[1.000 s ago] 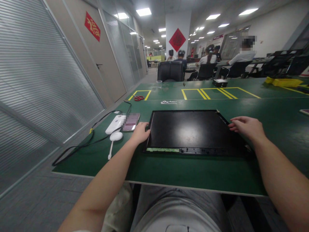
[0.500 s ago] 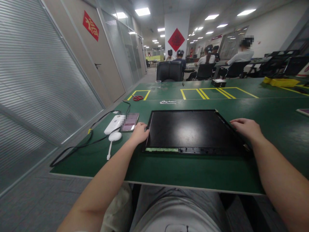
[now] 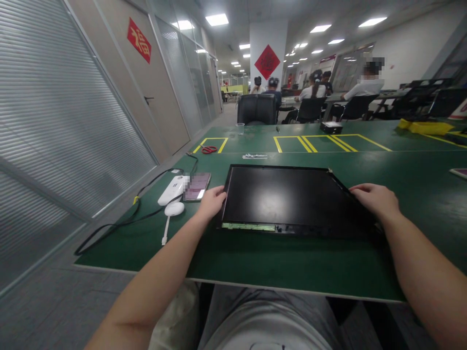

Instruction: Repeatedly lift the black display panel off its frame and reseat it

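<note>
A large black flat panel [image 3: 288,199] lies in front of me on the green table [image 3: 255,257], with a green circuit strip along its near edge. My left hand [image 3: 212,201] grips the panel's left edge, fingers curled over it. My right hand [image 3: 375,199] holds the right edge with fingers bent down on the frame. The panel's near edge looks raised slightly off the table.
Left of the panel lie a phone [image 3: 197,185], a white device [image 3: 172,189], a white puck [image 3: 174,209] and black cables [image 3: 120,221]. Farther back are red scissors [image 3: 209,149], a clear cup [image 3: 240,128], small metal parts [image 3: 254,156], a black box [image 3: 331,127] and a yellow tray [image 3: 425,127]. Seated people fill the background.
My right hand slid from above the panel's right corner down onto its right edge and closed on it. The panel's near edge has come up a little. My left hand stayed put.
</note>
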Demonstrator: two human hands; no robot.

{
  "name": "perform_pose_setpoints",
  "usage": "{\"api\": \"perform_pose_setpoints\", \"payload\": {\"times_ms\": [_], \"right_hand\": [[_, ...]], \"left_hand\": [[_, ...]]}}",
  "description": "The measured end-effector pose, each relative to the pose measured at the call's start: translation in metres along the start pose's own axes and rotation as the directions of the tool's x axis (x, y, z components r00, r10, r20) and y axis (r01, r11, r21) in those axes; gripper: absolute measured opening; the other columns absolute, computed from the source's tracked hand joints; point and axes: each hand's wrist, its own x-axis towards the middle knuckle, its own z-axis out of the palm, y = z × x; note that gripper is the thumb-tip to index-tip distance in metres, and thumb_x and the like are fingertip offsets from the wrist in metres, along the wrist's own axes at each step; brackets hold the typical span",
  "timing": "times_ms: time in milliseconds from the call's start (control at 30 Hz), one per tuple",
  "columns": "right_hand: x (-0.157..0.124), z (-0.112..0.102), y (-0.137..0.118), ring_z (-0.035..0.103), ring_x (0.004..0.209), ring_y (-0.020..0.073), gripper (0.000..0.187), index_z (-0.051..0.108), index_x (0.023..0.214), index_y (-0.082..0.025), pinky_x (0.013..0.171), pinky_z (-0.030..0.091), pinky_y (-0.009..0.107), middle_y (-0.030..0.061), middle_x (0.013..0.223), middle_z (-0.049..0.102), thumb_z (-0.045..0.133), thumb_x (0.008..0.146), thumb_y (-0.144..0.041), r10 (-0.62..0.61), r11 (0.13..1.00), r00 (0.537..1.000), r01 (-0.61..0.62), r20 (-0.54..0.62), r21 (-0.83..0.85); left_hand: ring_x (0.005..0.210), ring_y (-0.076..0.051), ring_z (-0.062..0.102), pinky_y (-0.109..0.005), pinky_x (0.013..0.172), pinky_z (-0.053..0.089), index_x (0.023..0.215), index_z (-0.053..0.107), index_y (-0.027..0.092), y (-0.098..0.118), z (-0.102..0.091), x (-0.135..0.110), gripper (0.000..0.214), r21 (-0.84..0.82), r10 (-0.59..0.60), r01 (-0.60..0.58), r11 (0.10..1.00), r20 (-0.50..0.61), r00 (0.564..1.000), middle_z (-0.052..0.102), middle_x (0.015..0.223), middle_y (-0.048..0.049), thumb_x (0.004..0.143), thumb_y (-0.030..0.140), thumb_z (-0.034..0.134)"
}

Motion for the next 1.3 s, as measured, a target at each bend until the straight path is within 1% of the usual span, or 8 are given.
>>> {"api": "perform_pose_setpoints", "payload": {"times_ms": [67, 133, 233, 433, 600, 767, 933, 1300], "right_hand": [[-0.001, 0.000, 0.000, 0.066, 0.093, 0.0291, 0.037, 0.079, 0.100, -0.030, 0.075, 0.049, 0.037, 0.0063, 0.104, 0.074, 0.055, 0.076, -0.046, 0.011, 1.000, 1.000, -0.011, -0.001, -0.021], [-0.002, 0.000, 0.000, 0.065, 0.094, 0.0295, 0.037, 0.079, 0.101, -0.031, 0.075, 0.049, 0.037, 0.0062, 0.105, 0.074, 0.055, 0.076, -0.046, 0.010, 0.999, 1.000, -0.010, 0.002, -0.030], [-0.003, -0.001, 0.000, 0.066, 0.093, 0.0286, 0.038, 0.079, 0.099, -0.031, 0.073, 0.048, 0.036, 0.0063, 0.106, 0.074, 0.054, 0.076, -0.047, -0.007, 1.000, 1.000, 0.007, 0.000, -0.020], [-0.001, -0.001, 0.002, 0.065, 0.092, 0.0296, 0.040, 0.080, 0.098, -0.031, 0.069, 0.047, 0.036, 0.0063, 0.104, 0.075, 0.053, 0.074, -0.047, -0.012, 1.000, 1.000, 0.012, 0.005, -0.006], [0.002, -0.001, 0.003, 0.064, 0.095, 0.0308, 0.042, 0.079, 0.101, -0.031, 0.070, 0.047, 0.037, 0.0067, 0.108, 0.073, 0.051, 0.074, -0.049, 0.004, 1.000, 0.999, -0.004, 0.039, 0.003], [0.004, 0.001, 0.005, 0.064, 0.092, 0.0312, 0.041, 0.079, 0.097, -0.032, 0.069, 0.047, 0.038, 0.0073, 0.107, 0.073, 0.051, 0.074, -0.050, -0.002, 1.000, 0.999, 0.002, 0.033, 0.010], [0.007, 0.003, 0.008, 0.065, 0.092, 0.0310, 0.042, 0.079, 0.098, -0.032, 0.068, 0.047, 0.038, 0.0061, 0.107, 0.074, 0.050, 0.074, -0.051, -0.011, 1.000, 0.998, 0.009, 0.063, 0.030], [0.005, 0.002, 0.006, 0.066, 0.088, 0.0291, 0.042, 0.079, 0.099, -0.031, 0.065, 0.047, 0.036, 0.0068, 0.105, 0.074, 0.050, 0.074, -0.050, -0.021, 0.999, 0.998, 0.019, 0.053, 0.031]], "left_hand": [[0.091, -0.024, 0.072, -0.035, 0.086, 0.056, 0.106, 0.077, 0.016, 0.006, 0.002, -0.003, 0.030, -0.251, -0.196, 0.178, 0.951, -0.049, 0.979, 0.078, 0.095, -0.0074, 0.079, 0.017, 0.063], [0.079, -0.020, 0.072, -0.032, 0.077, 0.058, 0.119, 0.072, 0.015, 0.011, 0.004, -0.005, 0.040, -0.423, -0.330, 0.295, 0.857, -0.011, 0.944, 0.078, 0.090, -0.0076, 0.079, 0.016, 0.067], [0.067, -0.017, 0.070, -0.030, 0.070, 0.058, 0.133, 0.064, 0.014, 0.014, 0.006, -0.007, 0.055, -0.531, -0.392, 0.364, 0.765, 0.064, 0.918, 0.077, 0.083, -0.0064, 0.078, 0.011, 0.069], [0.070, -0.017, 0.071, -0.029, 0.071, 0.058, 0.136, 0.060, 0.011, 0.012, 0.009, -0.009, 0.062, -0.526, -0.394, 0.359, 0.771, 0.050, 0.918, 0.079, 0.092, -0.0080, 0.075, 0.001, 0.066], [0.069, -0.019, 0.072, -0.030, 0.069, 0.058, 0.133, 0.063, 0.012, 0.007, 0.009, -0.006, 0.059, -0.514, -0.377, 0.362, 0.778, 0.079, 0.923, 0.078, 0.086, -0.0072, 0.074, 0.002, 0.066], [0.066, -0.018, 0.071, -0.030, 0.067, 0.058, 0.135, 0.060, 0.011, 0.002, 0.009, -0.006, 0.062, -0.472, -0.365, 0.358, 0.806, 0.079, 0.927, 0.079, 0.091, -0.0086, 0.074, 0.002, 0.066], [0.077, -0.022, 0.074, -0.031, 0.073, 0.058, 0.133, 0.061, 0.011, -0.001, 0.011, -0.006, 0.062, -0.433, -0.322, 0.318, 0.843, 0.066, 0.944, 0.078, 0.092, -0.0104, 0.072, 0.006, 0.073], [0.091, -0.024, 0.074, -0.032, 0.082, 0.058, 0.136, 0.055, 0.010, -0.001, 0.012, -0.006, 0.062, -0.395, -0.313, 0.321, 0.861, 0.087, 0.946, 0.076, 0.106, -0.0143, 0.077, 0.005, 0.069]]}}
